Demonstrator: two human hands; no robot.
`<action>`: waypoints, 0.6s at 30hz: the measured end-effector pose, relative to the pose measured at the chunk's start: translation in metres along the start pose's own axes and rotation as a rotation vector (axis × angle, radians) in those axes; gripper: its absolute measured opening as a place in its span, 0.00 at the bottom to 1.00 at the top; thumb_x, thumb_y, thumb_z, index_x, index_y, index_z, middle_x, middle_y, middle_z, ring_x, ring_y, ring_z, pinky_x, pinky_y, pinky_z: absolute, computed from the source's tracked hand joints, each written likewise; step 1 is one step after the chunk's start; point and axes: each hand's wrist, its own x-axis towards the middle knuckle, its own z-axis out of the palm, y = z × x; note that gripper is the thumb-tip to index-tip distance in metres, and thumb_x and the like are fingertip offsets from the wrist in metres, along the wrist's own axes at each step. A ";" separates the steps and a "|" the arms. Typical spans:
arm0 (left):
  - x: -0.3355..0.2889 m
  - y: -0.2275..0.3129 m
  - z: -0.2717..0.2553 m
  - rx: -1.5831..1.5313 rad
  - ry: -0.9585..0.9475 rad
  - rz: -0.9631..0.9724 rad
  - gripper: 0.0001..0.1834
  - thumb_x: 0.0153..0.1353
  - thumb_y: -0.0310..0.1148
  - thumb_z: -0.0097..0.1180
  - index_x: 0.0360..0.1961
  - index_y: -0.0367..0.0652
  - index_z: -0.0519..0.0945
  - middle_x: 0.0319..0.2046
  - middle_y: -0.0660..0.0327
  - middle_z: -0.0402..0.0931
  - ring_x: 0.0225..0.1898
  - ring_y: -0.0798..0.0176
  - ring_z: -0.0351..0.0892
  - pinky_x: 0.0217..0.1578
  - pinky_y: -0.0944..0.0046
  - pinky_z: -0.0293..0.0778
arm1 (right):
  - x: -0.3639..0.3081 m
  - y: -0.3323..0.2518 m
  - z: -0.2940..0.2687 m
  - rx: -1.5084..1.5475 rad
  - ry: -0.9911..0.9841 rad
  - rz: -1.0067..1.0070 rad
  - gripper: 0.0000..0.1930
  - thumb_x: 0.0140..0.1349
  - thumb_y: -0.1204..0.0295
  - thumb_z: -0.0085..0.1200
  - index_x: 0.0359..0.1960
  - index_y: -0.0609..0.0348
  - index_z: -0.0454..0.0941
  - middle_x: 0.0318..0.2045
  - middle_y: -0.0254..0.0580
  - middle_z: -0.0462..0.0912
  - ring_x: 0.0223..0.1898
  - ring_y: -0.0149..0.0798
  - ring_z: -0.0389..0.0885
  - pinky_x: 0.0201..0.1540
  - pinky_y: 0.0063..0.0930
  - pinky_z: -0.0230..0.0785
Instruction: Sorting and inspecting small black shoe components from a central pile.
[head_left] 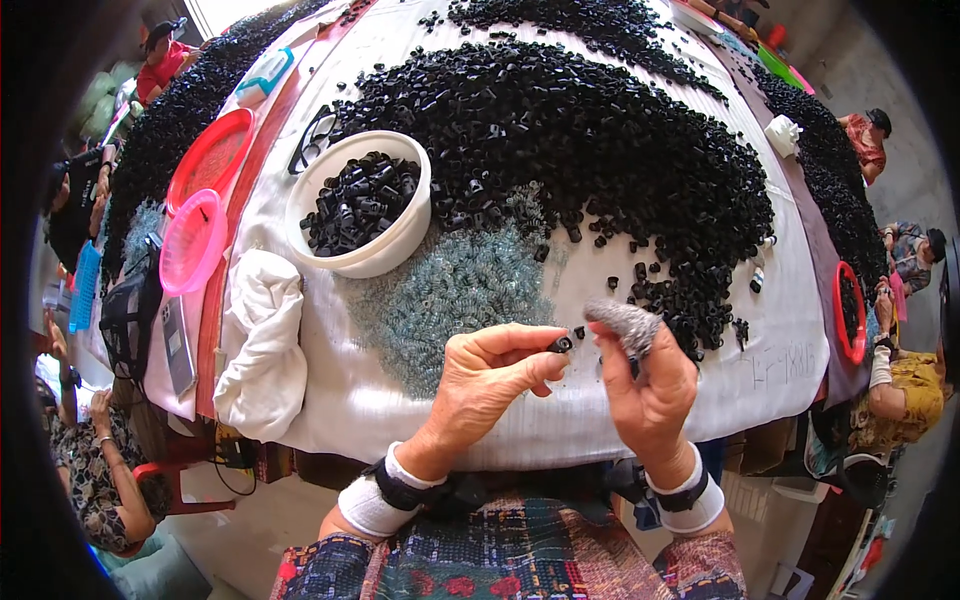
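Observation:
Between the thumb and fingers of my left hand (487, 385) is a small black cylindrical plastic part (561, 345), its round open end turned toward the right. My right hand (650, 395) is raised just beside it, apart from the left, with a grey fuzzy cover (628, 322) over a finger. Its fingers are curled toward the thumb; whatever they may pinch is hidden. Beyond my hands, a heap of small metal springs (455, 290) lies on the white-covered table (420, 440). A large heap of black plastic parts (560, 140) spreads behind the springs.
A white bowl (378, 248) of larger black parts stands left of the springs. Further left are a crumpled white cloth (262, 350), a phone (174, 345), a pink basket (193, 242) and a red tray (210, 160). Other people sit along both sides.

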 end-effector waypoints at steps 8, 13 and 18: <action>0.001 0.001 -0.010 -0.041 0.112 -0.034 0.12 0.58 0.24 0.59 0.44 0.34 0.79 0.34 0.56 0.81 0.30 0.69 0.80 0.29 0.70 0.78 | 0.001 0.026 -0.011 -0.205 -0.186 0.109 0.10 0.53 0.87 0.53 0.38 0.67 0.76 0.29 0.51 0.77 0.31 0.49 0.78 0.33 0.32 0.72; 0.000 0.001 -0.014 -0.053 0.116 -0.058 0.12 0.58 0.24 0.58 0.44 0.34 0.79 0.34 0.56 0.81 0.30 0.69 0.80 0.29 0.70 0.78 | -0.001 0.046 -0.002 -0.416 -0.324 -0.014 0.11 0.50 0.86 0.54 0.37 0.66 0.75 0.32 0.51 0.79 0.36 0.52 0.77 0.38 0.37 0.72; 0.000 0.003 -0.019 -0.075 0.106 -0.069 0.12 0.58 0.25 0.61 0.43 0.33 0.79 0.33 0.58 0.81 0.31 0.70 0.80 0.29 0.72 0.78 | 0.000 0.048 0.005 -0.426 -0.386 0.042 0.10 0.49 0.85 0.54 0.35 0.66 0.74 0.31 0.51 0.78 0.35 0.52 0.77 0.37 0.38 0.71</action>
